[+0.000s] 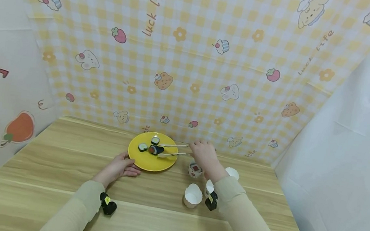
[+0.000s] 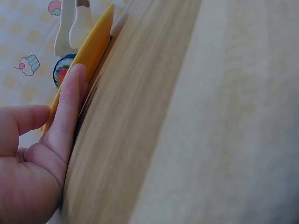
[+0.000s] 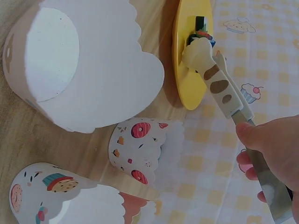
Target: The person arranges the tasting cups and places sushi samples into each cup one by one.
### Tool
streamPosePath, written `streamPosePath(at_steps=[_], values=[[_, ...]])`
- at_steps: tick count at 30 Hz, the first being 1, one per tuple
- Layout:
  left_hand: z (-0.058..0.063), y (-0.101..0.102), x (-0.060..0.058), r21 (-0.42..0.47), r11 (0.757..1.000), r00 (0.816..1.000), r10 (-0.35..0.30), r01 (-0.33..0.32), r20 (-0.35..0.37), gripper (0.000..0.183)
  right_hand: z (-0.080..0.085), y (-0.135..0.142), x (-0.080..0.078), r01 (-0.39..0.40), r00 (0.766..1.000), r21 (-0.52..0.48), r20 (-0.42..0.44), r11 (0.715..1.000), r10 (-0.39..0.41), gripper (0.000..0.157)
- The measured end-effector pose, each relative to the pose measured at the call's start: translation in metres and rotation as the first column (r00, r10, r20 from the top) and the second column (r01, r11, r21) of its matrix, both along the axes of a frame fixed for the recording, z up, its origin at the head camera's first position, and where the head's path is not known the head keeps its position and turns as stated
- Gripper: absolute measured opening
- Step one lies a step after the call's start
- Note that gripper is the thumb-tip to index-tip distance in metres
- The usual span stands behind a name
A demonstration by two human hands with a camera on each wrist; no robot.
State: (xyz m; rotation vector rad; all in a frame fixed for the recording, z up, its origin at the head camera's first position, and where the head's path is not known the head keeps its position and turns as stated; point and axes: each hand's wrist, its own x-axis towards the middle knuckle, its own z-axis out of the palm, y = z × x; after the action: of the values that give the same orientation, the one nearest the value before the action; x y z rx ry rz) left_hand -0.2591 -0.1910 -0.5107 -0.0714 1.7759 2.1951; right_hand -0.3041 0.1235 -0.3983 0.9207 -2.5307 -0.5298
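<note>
A yellow plate lies near the back of the table with several toy sushi pieces on it. My left hand holds its near left rim, thumb over the edge and fingers alongside and below. In my right hand is a pair of tongs with metal handles and white, brown-spotted paw-shaped tips. Those tips reach over the plate on either side of a dark sushi roll; whether they squeeze it I cannot tell. Two smaller sushi pieces, one at the back and one at the left, lie beside it.
Right of the plate, a paper cup holds a sushi piece. Nearer stand a white cup and another cup partly behind the right wrist. One more cup shows beyond the right forearm. A checkered cloth hangs behind the table.
</note>
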Motion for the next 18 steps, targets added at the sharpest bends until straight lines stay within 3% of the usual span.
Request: streamPosePath(at_steps=[6, 18], values=[[-0.001, 0.0, -0.001, -0.015, 1.0, 1.0, 0.013, -0.013, 0.003, 0.05, 0.002, -0.003, -0.004, -0.003, 0.999, 0.003, 0.032, 1.0, 0.003, 0.027], [0.001, 0.0, -0.001, -0.019, 1.0, 0.999, 0.018, -0.018, 0.027, 0.05, 0.0, -0.013, -0.007, 0.065, 0.991, 0.014, 0.113, 0.998, -0.066, 0.031]])
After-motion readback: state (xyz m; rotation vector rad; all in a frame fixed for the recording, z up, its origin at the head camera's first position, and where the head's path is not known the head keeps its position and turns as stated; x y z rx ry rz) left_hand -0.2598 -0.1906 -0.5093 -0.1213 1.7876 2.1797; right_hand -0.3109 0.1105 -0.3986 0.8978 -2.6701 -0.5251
